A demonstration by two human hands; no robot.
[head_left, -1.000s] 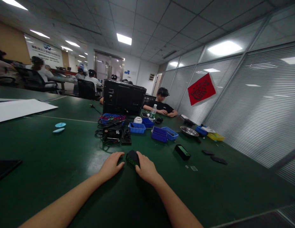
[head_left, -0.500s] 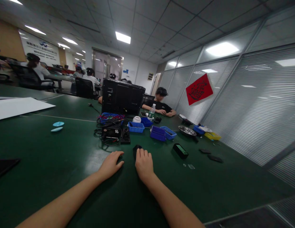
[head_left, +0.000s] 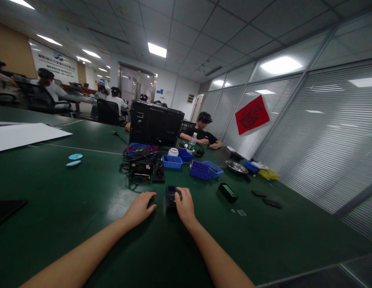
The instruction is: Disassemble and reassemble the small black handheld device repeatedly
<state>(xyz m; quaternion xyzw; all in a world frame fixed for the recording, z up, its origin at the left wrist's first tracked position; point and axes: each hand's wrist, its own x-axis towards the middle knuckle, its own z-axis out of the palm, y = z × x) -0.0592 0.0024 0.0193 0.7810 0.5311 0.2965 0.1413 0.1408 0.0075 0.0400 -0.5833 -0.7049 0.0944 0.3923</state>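
A small black box-shaped device with a dark display at its far end stands on the green table. My right hand is at its right side, thumb touching the edge and fingers bent loosely apart. My left hand rests on the table left of the device, a short gap away. Its thumb and fingers are spread. A dark patch shows between them, too dim to make out. Farther right lies a black case with a green circuit board.
Behind the device are a black soldering station with cables, blue bins and a black monitor. A metal bowl, black flat pieces and a clear piece lie right. A person sits across the table.
My right hand has shifted from over the device to its right side, so the device's top and display now show. My left hand has stayed put.
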